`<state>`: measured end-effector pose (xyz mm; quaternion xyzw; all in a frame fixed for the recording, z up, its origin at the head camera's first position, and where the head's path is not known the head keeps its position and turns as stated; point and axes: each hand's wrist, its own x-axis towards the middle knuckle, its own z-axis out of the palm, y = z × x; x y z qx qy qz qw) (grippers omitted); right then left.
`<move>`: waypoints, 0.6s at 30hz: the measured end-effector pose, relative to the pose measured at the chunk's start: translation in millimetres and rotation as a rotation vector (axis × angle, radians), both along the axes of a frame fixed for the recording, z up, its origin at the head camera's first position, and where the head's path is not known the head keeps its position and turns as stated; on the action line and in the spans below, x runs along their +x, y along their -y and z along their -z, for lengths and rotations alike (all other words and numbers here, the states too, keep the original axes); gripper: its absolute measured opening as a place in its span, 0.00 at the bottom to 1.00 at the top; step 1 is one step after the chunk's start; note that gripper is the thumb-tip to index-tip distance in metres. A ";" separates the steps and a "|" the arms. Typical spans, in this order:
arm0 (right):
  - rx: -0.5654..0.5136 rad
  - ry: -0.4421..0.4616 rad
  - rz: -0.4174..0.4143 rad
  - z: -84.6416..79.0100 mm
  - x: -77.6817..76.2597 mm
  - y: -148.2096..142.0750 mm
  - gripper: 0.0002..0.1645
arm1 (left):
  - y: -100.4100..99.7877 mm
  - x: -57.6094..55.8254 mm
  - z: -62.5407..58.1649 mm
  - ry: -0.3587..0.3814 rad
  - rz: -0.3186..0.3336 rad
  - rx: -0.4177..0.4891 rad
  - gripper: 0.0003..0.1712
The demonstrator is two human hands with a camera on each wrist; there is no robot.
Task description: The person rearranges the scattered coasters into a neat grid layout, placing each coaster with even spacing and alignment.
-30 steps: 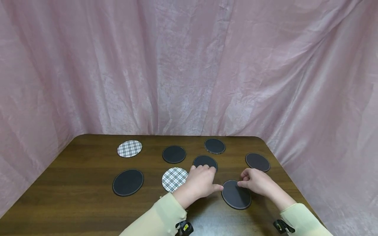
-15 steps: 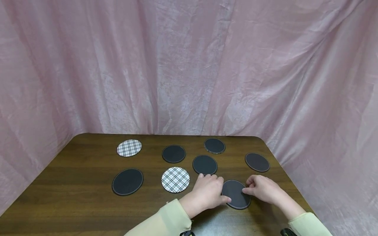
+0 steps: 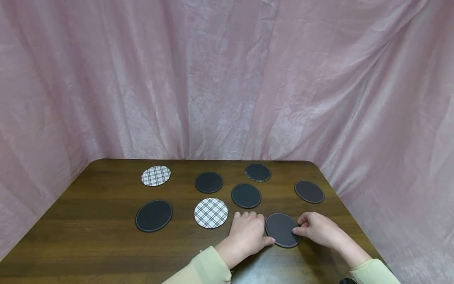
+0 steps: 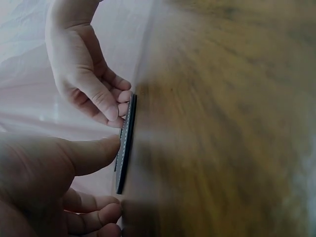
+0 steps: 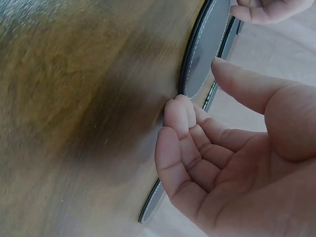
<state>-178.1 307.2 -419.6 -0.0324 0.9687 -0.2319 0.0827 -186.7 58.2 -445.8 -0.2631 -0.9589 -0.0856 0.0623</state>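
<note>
A dark round coaster (image 3: 282,230) with light stitching round its rim lies flat between the two hands in the head view. My left hand (image 3: 246,233) is at its left side, thumb over the near-left rim and the other fingers reaching down beside it. At the right rim is my right hand (image 3: 317,229), its thumb above the coaster's face and its loosely bent fingertips at the edge. In the right wrist view the thumb (image 5: 239,81) stands apart from the fingertips. The left wrist view shows the coaster (image 4: 126,143) edge-on, low against the table.
Two plaid coasters (image 3: 211,213) lie left of the hands, one farther back. Several dark coasters (image 3: 246,195) are spread over the brown wooden table (image 3: 88,236); one (image 3: 309,191) sits behind the right hand. A pink curtain (image 3: 227,79) hangs behind the table.
My left hand has drawn back and right, from over the middle dark coaster to the near dark coaster's left rim. My right hand has shifted slightly right, to its right rim.
</note>
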 end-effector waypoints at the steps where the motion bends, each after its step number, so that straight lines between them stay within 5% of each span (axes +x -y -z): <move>1: 0.003 -0.006 -0.002 0.1 0.0 0.1 0.19 | -0.5 0.0 -0.2 0.001 -0.005 0.003 0.35; 18: 0.006 -0.014 0.013 2.8 -2.1 4.7 0.15 | -7.1 -1.9 2.7 0.005 -0.037 -0.006 0.36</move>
